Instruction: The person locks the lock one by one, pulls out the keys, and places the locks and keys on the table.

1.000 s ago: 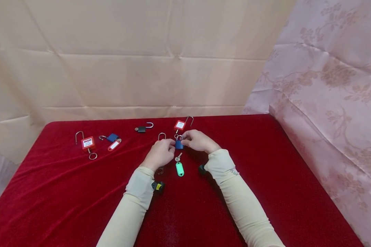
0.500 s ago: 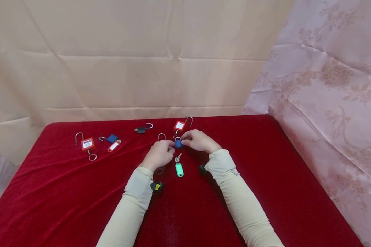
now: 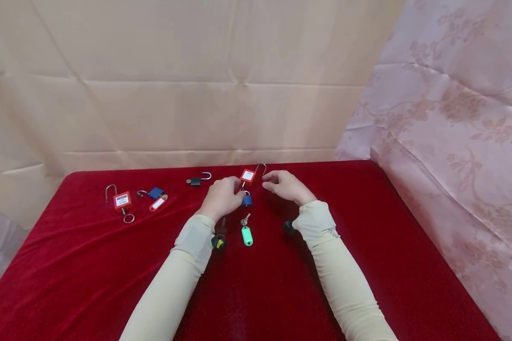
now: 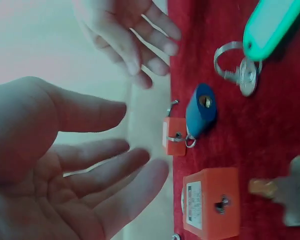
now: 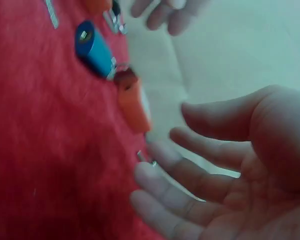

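Note:
A blue padlock (image 3: 247,199) with its shackle upright sits between my hands on the red cloth. My left hand (image 3: 223,196) hovers left of it, thumb and fingers spread apart and holding nothing. To its right my right hand (image 3: 287,185) is raised with loosely curved fingers, also holding nothing, near a red padlock (image 3: 248,175) whose shackle is swung out. In front of the blue padlock lies a key (image 3: 245,220) with a green tag (image 3: 247,236). Another red padlock (image 4: 210,202) shows in the left wrist view; my left hand hides it in the head view.
Toward the left lie a red padlock (image 3: 122,200) with a key ring (image 3: 129,218), a blue padlock (image 3: 156,192) with a red-edged tag (image 3: 158,203), and a black padlock (image 3: 195,181). A beige curtain (image 3: 153,118) hangs behind the table.
Both hands have let go of the blue padlock, which stays on the cloth. The left hand has shifted away from me, and the right hand has moved away and to the right.

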A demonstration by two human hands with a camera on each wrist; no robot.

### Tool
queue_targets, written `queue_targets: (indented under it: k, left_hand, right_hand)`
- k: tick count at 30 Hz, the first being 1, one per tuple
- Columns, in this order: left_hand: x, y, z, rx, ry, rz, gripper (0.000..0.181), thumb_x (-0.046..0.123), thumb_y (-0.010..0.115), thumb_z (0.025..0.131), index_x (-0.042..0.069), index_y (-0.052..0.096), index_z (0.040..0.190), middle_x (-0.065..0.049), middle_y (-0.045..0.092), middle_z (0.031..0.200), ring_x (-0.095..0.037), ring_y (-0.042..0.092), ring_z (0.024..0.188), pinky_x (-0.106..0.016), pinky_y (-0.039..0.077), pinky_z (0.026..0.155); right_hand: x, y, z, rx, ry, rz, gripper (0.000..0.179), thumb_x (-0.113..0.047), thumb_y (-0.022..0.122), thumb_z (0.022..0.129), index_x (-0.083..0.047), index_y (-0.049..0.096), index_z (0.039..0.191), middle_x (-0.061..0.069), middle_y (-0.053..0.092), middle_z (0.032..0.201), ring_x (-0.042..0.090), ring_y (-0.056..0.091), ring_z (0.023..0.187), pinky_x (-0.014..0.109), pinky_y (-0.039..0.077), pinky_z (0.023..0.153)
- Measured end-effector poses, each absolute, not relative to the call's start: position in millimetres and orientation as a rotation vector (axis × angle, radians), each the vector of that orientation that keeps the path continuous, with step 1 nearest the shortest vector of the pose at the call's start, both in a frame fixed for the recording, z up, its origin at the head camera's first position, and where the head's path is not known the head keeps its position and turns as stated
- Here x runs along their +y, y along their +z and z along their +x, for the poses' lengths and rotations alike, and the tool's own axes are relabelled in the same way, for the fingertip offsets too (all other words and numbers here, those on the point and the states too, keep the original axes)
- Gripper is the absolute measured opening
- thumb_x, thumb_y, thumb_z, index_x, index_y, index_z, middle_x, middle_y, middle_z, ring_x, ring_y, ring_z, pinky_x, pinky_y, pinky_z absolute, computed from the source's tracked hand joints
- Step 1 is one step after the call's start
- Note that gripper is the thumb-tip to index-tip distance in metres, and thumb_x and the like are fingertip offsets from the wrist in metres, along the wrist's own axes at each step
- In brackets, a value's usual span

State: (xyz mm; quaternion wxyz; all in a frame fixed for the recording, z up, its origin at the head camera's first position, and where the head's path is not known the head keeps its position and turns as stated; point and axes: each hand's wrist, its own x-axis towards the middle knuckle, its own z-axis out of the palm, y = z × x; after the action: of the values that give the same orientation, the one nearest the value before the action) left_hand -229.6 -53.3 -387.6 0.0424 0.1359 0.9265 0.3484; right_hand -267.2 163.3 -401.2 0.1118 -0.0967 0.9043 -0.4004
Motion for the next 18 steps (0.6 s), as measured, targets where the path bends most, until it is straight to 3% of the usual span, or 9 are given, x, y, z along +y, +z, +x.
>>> queue_targets:
  k: [7, 12, 18]
  left_hand:
    - [-28.2, -391.5, -264.8, 2.919, 0.922, 0.330, 0.047, 0.026, 0.070, 0.093, -0.005, 0.057, 0.126, -0.019, 0.061, 0.116, -0.033, 0.060, 0.104, -0.045, 0.050, 0.093]
    - [-10.6, -402.4, -281.3, 2.913, 0.851, 0.212, 0.063, 0.033, 0.072, 0.090, -0.003, 0.048, 0.136, -0.020, 0.049, 0.128, -0.036, 0.048, 0.119, -0.049, 0.048, 0.099]
    - [-7.8, -406.3, -289.0, 2.905, 0.753, 0.143, 0.065, 0.036, 0.073, 0.089, -0.003, 0.050, 0.135, -0.021, 0.052, 0.127, -0.036, 0.051, 0.120, -0.049, 0.046, 0.101]
  right_hand:
    - [177.7, -423.6, -286.1, 2.471, -1.641, -0.089, 0.040, -0.013, 0.061, 0.102, 0.002, 0.056, 0.139, 0.020, 0.062, 0.129, 0.033, 0.065, 0.111, 0.039, 0.054, 0.095]
    - [179.8, -433.0, -291.2, 2.200, -1.904, 0.020, 0.042, -0.008, 0.055, 0.103, 0.006, 0.049, 0.143, 0.025, 0.058, 0.134, 0.035, 0.062, 0.120, 0.039, 0.052, 0.098]
    - [180.2, -440.0, -292.0, 2.058, -2.041, 0.057, 0.043, -0.005, 0.054, 0.104, 0.007, 0.046, 0.145, 0.027, 0.056, 0.138, 0.032, 0.061, 0.120, 0.038, 0.050, 0.101]
